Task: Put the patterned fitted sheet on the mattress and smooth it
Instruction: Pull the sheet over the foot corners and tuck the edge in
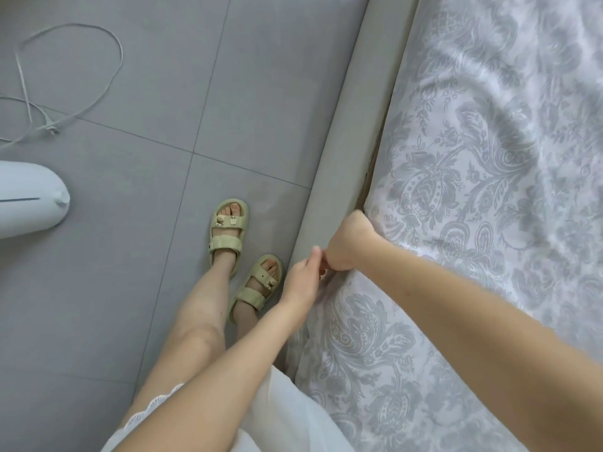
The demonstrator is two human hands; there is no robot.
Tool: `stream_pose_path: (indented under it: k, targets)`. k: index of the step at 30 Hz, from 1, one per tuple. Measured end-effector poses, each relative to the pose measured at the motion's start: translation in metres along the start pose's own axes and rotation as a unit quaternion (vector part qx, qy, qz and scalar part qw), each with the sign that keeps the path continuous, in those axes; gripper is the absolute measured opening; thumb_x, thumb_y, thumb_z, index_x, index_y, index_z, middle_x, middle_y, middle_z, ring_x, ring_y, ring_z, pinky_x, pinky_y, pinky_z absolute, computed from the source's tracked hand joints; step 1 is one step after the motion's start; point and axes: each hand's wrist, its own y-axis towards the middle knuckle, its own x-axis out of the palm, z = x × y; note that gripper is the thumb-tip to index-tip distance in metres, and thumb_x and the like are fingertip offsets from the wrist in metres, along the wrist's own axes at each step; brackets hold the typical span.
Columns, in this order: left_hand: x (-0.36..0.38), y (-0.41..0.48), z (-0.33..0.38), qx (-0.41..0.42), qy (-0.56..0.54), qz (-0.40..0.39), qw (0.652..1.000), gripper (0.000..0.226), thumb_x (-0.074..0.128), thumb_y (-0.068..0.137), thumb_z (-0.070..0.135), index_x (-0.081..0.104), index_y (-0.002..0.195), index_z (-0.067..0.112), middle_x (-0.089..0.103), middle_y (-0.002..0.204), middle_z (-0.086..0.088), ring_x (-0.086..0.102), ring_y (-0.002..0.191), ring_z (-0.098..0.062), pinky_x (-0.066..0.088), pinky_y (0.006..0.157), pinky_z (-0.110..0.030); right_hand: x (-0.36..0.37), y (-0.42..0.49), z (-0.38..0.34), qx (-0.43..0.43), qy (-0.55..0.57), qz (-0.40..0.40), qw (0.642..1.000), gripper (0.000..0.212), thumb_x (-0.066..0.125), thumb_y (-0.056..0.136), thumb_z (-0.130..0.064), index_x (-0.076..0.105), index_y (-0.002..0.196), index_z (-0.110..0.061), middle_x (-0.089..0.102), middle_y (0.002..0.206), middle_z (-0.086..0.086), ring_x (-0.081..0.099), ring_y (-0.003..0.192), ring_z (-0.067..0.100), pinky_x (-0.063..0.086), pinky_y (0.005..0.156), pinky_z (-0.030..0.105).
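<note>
Grey-and-white paisley cotton, the patterned fitted sheet (473, 197), covers the mattress beyond and to the right of my fingers, softly rumpled with long diagonal creases, and its edge drapes over the side just below my hands. My right hand (347, 243) is curled into a fist at the mattress edge, knuckles pressed down where the sheet meets the padded bed frame (339, 151), gripping the hem, I think, though the fingertips are tucked out of sight. My left hand (301, 282) sits just beside it, touching it, thumb and fingers pinched on the sheet's edge. The frame is a smooth taupe band running away from my fingers, with a dark narrow gap between it and the mattress. Left of my hands lies open grey tiled floor (130, 256), matte with thin grout lines, where my pale green sandals (228, 233) stand close to the frame. Farther left are a rounded white appliance (29, 200) and a looped white cord (65, 76).
</note>
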Motion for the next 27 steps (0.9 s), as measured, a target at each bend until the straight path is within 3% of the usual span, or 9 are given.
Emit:
stream_pose_path:
  k: [4, 7, 11, 13, 16, 19, 21, 25, 27]
  targets:
    - [0.003, -0.004, 0.022, -0.017, -0.064, -0.069, 0.995, 0.055, 0.022, 0.097, 0.054, 0.064, 0.078, 0.025, 0.07, 0.096, -0.003, 0.063, 0.099, -0.019, 0.046, 0.095, -0.031, 0.013, -0.025, 0.012, -0.009, 0.055, 0.194, 0.979, 0.039, 0.022, 0.103, -0.022, 0.047, 0.074, -0.016, 0.06, 0.078, -0.001, 0.047, 0.073, 0.023, 0.033, 0.076, 0.033]
    - [0.003, -0.005, 0.028, -0.029, -0.071, -0.145, 0.986, 0.062, 0.01, 0.094, 0.06, 0.062, 0.087, 0.028, 0.066, 0.106, -0.002, 0.061, 0.098, -0.013, 0.046, 0.083, -0.027, 0.018, -0.025, 0.018, 0.016, 0.083, 0.229, 0.97, 0.05, 0.017, 0.104, -0.027, 0.034, 0.057, -0.017, 0.051, 0.068, -0.002, 0.046, 0.072, 0.021, 0.034, 0.077, 0.03]
    - [-0.002, 0.004, 0.022, -0.085, -0.075, -0.175, 0.978, 0.079, 0.003, 0.094, 0.059, 0.064, 0.115, 0.013, 0.061, 0.125, -0.011, 0.057, 0.114, -0.021, 0.046, 0.086, -0.028, 0.01, -0.019, 0.036, -0.042, 0.026, 0.23, 0.972, 0.049, 0.016, 0.102, -0.035, 0.05, 0.069, -0.022, 0.066, 0.084, -0.006, 0.055, 0.079, 0.017, 0.03, 0.085, 0.031]
    - [-0.005, 0.008, 0.012, -0.12, -0.09, -0.197, 0.969, 0.081, 0.005, 0.093, 0.062, 0.061, 0.12, 0.011, 0.061, 0.126, -0.009, 0.057, 0.114, -0.019, 0.046, 0.085, -0.025, 0.001, -0.018, 0.046, -0.056, -0.001, 0.193, 0.98, 0.052, 0.012, 0.101, -0.041, 0.055, 0.077, -0.024, 0.069, 0.094, -0.006, 0.058, 0.088, 0.017, 0.03, 0.094, 0.034]
    - [-0.003, 0.016, 0.006, -0.132, -0.077, -0.221, 0.963, 0.084, 0.006, 0.09, 0.067, 0.055, 0.129, 0.011, 0.059, 0.129, -0.005, 0.053, 0.12, -0.018, 0.041, 0.1, -0.032, -0.017, -0.008, 0.051, -0.031, -0.002, 0.029, 0.999, 0.072, 0.005, 0.097, -0.055, 0.067, 0.094, -0.018, 0.067, 0.109, 0.001, 0.053, 0.115, 0.018, 0.028, 0.107, 0.036]
    - [0.002, 0.021, 0.009, -0.14, -0.033, -0.218, 0.965, 0.092, 0.001, 0.086, 0.072, 0.068, 0.105, 0.011, 0.068, 0.105, -0.004, 0.061, 0.098, -0.018, 0.045, 0.09, -0.028, -0.036, 0.008, 0.043, -0.002, 0.073, -0.135, 0.988, 0.076, 0.006, 0.097, -0.057, 0.065, 0.087, -0.009, 0.062, 0.092, 0.005, 0.058, 0.097, 0.02, 0.037, 0.084, 0.024]
    - [0.005, 0.027, 0.005, -0.167, -0.019, -0.241, 0.956, 0.104, 0.0, 0.075, 0.083, 0.07, 0.103, 0.012, 0.07, 0.107, -0.005, 0.063, 0.101, -0.02, 0.045, 0.096, -0.031, -0.037, 0.014, 0.044, 0.002, 0.126, -0.177, 0.976, 0.073, 0.009, 0.1, -0.051, 0.064, 0.099, -0.003, 0.059, 0.087, 0.009, 0.056, 0.082, 0.021, 0.037, 0.075, 0.025]
    - [0.015, 0.031, 0.0, -0.215, -0.016, -0.266, 0.939, 0.133, 0.006, 0.037, 0.103, 0.061, 0.122, 0.018, 0.063, 0.122, -0.007, 0.057, 0.114, -0.024, 0.04, 0.105, -0.04, -0.029, 0.021, 0.047, 0.014, 0.152, -0.216, 0.964, 0.062, 0.014, 0.103, -0.043, 0.057, 0.119, -0.002, 0.053, 0.132, 0.016, 0.048, 0.124, 0.03, 0.034, 0.101, 0.033]
    - [0.02, 0.028, 0.004, -0.217, -0.027, -0.275, 0.936, 0.117, 0.01, 0.049, 0.1, 0.035, 0.143, 0.034, 0.044, 0.144, -0.002, 0.042, 0.131, -0.021, 0.029, 0.113, -0.042, -0.028, 0.029, 0.042, 0.037, 0.147, -0.25, 0.956, 0.065, 0.012, 0.102, -0.047, 0.045, 0.134, -0.001, 0.044, 0.141, 0.015, 0.04, 0.131, 0.03, 0.028, 0.106, 0.035]
